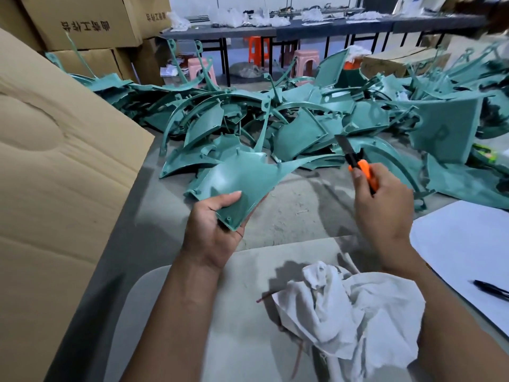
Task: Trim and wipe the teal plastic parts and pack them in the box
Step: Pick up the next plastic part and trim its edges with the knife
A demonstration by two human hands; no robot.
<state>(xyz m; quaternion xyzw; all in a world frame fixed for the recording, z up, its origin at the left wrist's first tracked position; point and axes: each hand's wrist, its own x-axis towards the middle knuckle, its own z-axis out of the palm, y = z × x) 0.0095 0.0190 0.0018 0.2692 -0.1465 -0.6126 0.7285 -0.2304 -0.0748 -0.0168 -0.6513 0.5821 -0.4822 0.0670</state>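
My left hand [213, 224] held one teal plastic part [242, 183] by its lower corner, thumb curled over the upper face and fingers beneath it. The part was a broad curved panel, lifted clear of the grey table [289, 216] and tilted toward me, its long pointed tip reaching right toward the pile. Small moulded pegs stood along its far edge.

My right hand [382, 205] gripped an orange-handled utility knife [358, 161], fingers wrapped round the handle, the dark blade extended and pointing up and left. The blade tip stood apart from the held part, not touching it, in front of the heap.

The heap of teal plastic parts [303, 119] lay across the far side of the table, panels and curved strips piled loosely over one another, spreading from left to right edge.

A crumpled white cloth [352, 307] lay near me, between my forearms, on a pale sheet of card. A white sheet of paper [465, 244] with a black pen [491, 290] on it lay at the right.

The large cardboard box [55, 188] stood at my left, one flap leaning over the table edge; its interior was not visible. Stacked printed cartons [82, 20] stood behind it. Orange and pink stools [305, 62] stood under a long table beyond.
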